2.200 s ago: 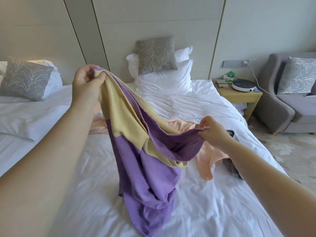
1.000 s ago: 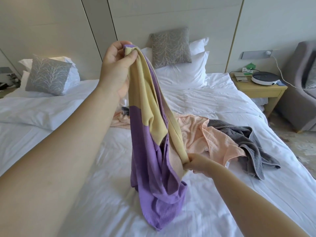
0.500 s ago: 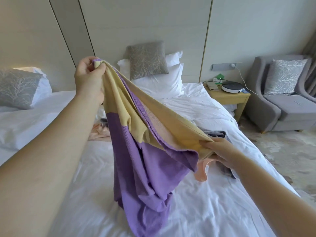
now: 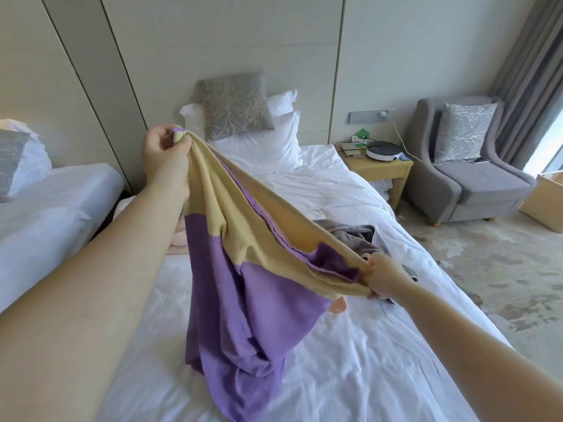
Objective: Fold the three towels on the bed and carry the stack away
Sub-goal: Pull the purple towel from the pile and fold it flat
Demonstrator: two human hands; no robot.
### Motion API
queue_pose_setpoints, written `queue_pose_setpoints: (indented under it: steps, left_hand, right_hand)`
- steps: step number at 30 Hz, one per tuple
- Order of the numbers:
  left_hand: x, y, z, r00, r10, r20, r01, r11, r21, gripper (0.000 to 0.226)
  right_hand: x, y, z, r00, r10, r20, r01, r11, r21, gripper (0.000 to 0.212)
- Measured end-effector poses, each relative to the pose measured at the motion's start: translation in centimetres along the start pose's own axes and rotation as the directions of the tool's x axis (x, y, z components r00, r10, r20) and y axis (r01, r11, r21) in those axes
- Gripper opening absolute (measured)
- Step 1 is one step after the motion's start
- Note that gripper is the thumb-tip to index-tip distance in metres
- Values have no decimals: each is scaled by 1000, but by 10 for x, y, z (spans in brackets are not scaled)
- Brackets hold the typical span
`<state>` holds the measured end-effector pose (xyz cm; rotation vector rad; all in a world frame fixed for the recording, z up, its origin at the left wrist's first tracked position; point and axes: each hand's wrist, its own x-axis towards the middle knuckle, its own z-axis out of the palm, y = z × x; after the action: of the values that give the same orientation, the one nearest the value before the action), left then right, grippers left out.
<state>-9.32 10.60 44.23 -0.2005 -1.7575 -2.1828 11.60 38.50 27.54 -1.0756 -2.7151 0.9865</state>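
Note:
A purple and yellow towel [image 4: 243,287] hangs above the white bed [image 4: 350,360], stretched between both hands. My left hand [image 4: 166,159] grips one yellow corner, raised high on the left. Lower on the right, my right hand [image 4: 385,277] pinches the other end of the yellow edge. The purple part droops onto the sheet. Behind it lie a crumpled grey towel [image 4: 355,234] and a peach towel [image 4: 179,240], both mostly hidden by the held towel.
White pillows [image 4: 268,144] and a grey cushion [image 4: 234,106] sit at the headboard. A wooden nightstand [image 4: 379,169] with a round white device stands right of the bed, then a grey armchair [image 4: 469,181]. A second bed [image 4: 51,202] is on the left.
My right hand slid along the yellow edge and drew it out to the right, spreading the towel wider. The left hand kept its corner raised.

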Motion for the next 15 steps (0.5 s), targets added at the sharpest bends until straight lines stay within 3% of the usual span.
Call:
queue_pose_setpoints:
  steps: [1, 4, 8, 11, 15]
  left_hand:
    - [-2, -3, 1, 1000, 1, 11, -1, 1000, 6, 24]
    - [-3, -6, 0, 1000, -8, 7, 8, 1000, 7, 23]
    - [-2, -1, 1, 999, -22, 23, 23, 1000, -21, 22]
    - [-4, 7, 6, 995, -11, 99, 18, 997, -71, 22]
    - [-11, 19, 10, 974, 0, 228, 27, 993, -115, 22]
  right_hand:
    - [-2, 5, 0, 999, -5, 34, 7, 998, -56, 10]
    - [-8, 14, -13, 995, -104, -9, 104, 991, 79, 23]
    - [-15, 21, -20, 924, -365, -116, 340, 921, -188, 35]
    - [-17, 26, -1, 831, -555, -37, 510, 787, -348, 40]
    - [-19, 23, 20, 796, -602, 59, 565, 705, -428, 41]
